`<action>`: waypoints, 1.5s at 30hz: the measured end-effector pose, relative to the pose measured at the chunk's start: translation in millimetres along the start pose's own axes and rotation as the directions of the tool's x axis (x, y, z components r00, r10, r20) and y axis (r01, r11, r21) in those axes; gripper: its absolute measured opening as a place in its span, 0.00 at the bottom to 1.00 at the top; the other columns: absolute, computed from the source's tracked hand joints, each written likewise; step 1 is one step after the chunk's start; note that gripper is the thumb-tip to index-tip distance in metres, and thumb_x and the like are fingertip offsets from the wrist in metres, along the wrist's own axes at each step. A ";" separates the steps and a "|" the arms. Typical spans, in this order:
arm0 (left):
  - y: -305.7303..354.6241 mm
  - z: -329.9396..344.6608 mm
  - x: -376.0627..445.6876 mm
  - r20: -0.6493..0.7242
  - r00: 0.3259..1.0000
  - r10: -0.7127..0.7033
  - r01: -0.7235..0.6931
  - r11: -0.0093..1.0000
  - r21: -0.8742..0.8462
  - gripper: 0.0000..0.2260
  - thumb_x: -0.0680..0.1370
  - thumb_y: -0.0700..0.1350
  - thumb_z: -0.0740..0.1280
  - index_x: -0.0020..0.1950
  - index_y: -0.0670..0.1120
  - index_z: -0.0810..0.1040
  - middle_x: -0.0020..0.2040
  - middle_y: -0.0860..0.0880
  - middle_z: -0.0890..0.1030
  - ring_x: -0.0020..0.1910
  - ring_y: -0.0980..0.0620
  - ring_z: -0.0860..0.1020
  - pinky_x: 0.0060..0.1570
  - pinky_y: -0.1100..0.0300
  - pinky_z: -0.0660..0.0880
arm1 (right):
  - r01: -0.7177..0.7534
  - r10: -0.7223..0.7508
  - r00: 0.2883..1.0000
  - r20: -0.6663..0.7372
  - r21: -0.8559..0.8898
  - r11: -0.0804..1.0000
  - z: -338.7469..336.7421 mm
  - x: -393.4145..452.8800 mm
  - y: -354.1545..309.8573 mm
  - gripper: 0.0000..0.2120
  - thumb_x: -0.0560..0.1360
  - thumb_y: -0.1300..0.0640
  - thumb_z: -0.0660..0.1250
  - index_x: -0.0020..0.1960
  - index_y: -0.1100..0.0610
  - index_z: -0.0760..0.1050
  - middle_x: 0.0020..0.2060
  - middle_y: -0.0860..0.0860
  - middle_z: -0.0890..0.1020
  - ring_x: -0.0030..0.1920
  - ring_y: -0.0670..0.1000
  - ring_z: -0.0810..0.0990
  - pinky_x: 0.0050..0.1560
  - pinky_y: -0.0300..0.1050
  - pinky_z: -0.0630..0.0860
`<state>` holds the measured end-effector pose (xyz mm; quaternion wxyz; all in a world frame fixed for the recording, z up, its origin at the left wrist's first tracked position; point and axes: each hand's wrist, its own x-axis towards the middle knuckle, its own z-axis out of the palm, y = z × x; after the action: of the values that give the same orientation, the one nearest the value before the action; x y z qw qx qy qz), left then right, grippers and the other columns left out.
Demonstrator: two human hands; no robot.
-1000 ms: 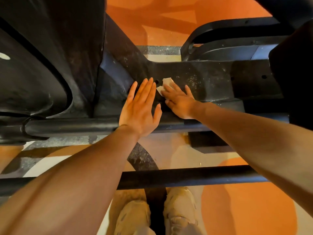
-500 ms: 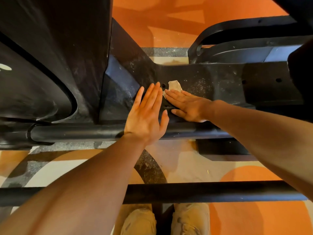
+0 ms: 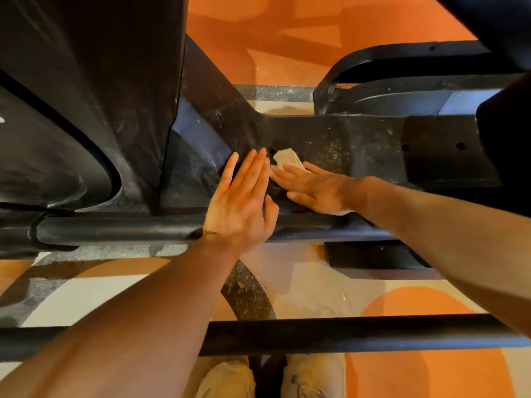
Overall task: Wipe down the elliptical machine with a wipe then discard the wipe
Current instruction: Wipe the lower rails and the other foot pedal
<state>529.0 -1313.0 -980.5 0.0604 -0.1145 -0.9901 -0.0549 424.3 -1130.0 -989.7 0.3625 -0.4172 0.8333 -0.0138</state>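
The black elliptical machine's dusty base frame (image 3: 359, 147) lies across the middle of the view. A small white wipe (image 3: 286, 158) sits on it, partly under the straight fingers of my right hand (image 3: 313, 186), which presses it flat against the frame. My left hand (image 3: 241, 208) lies flat beside it, fingers straight, resting over the frame's near edge and the black rail (image 3: 120, 229). The fingertips of both hands almost meet. Most of the wipe is hidden under my right fingers.
The machine's large black housing (image 3: 86, 110) fills the left. A foot pedal (image 3: 402, 81) stands at the upper right. A second black rail (image 3: 359, 333) crosses below my arms. My shoes (image 3: 230, 380) stand on the orange, white and grey floor (image 3: 431, 369).
My right hand has slid the wipe a little along the frame, its fingers now pointing more to the left. The left hand stays flat in the same place.
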 end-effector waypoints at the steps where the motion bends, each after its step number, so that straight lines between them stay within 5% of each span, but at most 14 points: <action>1: 0.5 -0.5 0.1 0.001 1.000 -0.004 0.004 1.000 0.002 0.28 0.79 0.49 0.51 0.76 0.36 0.65 0.77 0.40 0.63 0.78 0.45 0.60 0.78 0.50 0.43 | 0.032 -0.029 0.999 0.043 -0.054 0.998 -2.3 -4.0 5.8 0.26 0.85 0.47 0.42 0.77 0.45 0.31 0.75 0.40 0.32 0.75 0.43 0.31 0.74 0.45 0.30; 5: 1.2 -0.5 1.0 0.000 1.000 -0.003 0.003 1.000 0.006 0.28 0.79 0.49 0.51 0.75 0.35 0.65 0.77 0.39 0.64 0.77 0.45 0.61 0.78 0.49 0.44 | 0.011 0.001 0.999 0.052 -0.217 0.976 -2.3 -1.1 14.9 0.27 0.84 0.46 0.40 0.75 0.43 0.26 0.71 0.38 0.28 0.74 0.43 0.28 0.72 0.46 0.28; 11: 0.3 1.3 -0.1 -0.016 1.000 0.010 -0.010 1.000 0.001 0.27 0.79 0.48 0.52 0.73 0.34 0.68 0.76 0.39 0.66 0.77 0.44 0.62 0.78 0.48 0.47 | -0.278 0.268 0.945 -0.189 -0.028 0.960 -12.9 28.4 18.7 0.27 0.84 0.45 0.40 0.77 0.47 0.29 0.76 0.43 0.32 0.76 0.45 0.31 0.75 0.50 0.31; 14: 0.3 1.3 -0.4 -0.013 1.000 0.006 -0.006 1.000 -0.004 0.27 0.78 0.47 0.52 0.73 0.34 0.67 0.76 0.38 0.66 0.76 0.44 0.63 0.78 0.49 0.46 | -0.192 0.181 0.969 -0.170 -0.055 0.980 -1.0 15.8 10.7 0.28 0.84 0.45 0.40 0.77 0.47 0.29 0.76 0.43 0.31 0.76 0.46 0.30 0.73 0.49 0.28; 20: 0.4 0.2 -0.5 -0.006 1.000 0.005 -0.005 1.000 0.003 0.27 0.78 0.48 0.52 0.74 0.34 0.67 0.76 0.39 0.66 0.76 0.44 0.63 0.78 0.49 0.45 | 0.030 -0.017 0.995 0.096 -0.143 0.989 -1.5 -20.6 26.4 0.26 0.84 0.45 0.40 0.75 0.38 0.27 0.72 0.32 0.29 0.72 0.39 0.27 0.68 0.47 0.21; 25: 0.0 2.1 -1.6 -0.029 1.000 0.007 -0.007 1.000 0.001 0.27 0.79 0.47 0.53 0.73 0.33 0.68 0.76 0.38 0.66 0.76 0.43 0.63 0.78 0.47 0.49 | -0.254 0.253 0.953 -0.165 0.011 0.967 -10.3 3.2 38.6 0.25 0.84 0.46 0.40 0.77 0.40 0.31 0.75 0.37 0.33 0.75 0.42 0.32 0.72 0.55 0.25; 30: 0.1 1.6 -1.4 -0.013 1.000 0.012 -0.012 1.000 0.021 0.27 0.79 0.48 0.54 0.73 0.34 0.68 0.76 0.39 0.66 0.77 0.44 0.63 0.78 0.45 0.50 | -0.415 0.433 0.884 -0.175 0.131 0.901 -26.4 26.0 50.0 0.26 0.84 0.45 0.40 0.78 0.45 0.31 0.77 0.41 0.34 0.76 0.44 0.33 0.73 0.57 0.27; 39: 0.7 -0.6 -0.8 0.043 0.999 -0.004 0.002 0.999 0.044 0.29 0.78 0.51 0.52 0.74 0.35 0.67 0.77 0.40 0.64 0.77 0.45 0.61 0.78 0.47 0.48 | -0.101 0.101 0.995 -0.019 -0.044 0.994 15.3 -29.9 38.3 0.28 0.84 0.45 0.42 0.74 0.39 0.25 0.71 0.35 0.26 0.71 0.41 0.25 0.69 0.50 0.23; 45: 0.3 0.0 -0.7 0.049 0.999 -0.006 0.003 0.998 0.057 0.29 0.78 0.51 0.52 0.74 0.35 0.67 0.77 0.40 0.64 0.77 0.45 0.61 0.78 0.46 0.47 | -0.262 0.244 0.928 -0.283 -0.028 0.965 22.2 -15.2 43.6 0.28 0.83 0.43 0.42 0.77 0.45 0.31 0.75 0.39 0.32 0.77 0.44 0.34 0.75 0.50 0.31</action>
<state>529.8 -1312.8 -980.6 0.0394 -0.1117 -0.9927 -0.0240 414.0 -1084.7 -1011.2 0.2274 -0.3119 0.9225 0.0022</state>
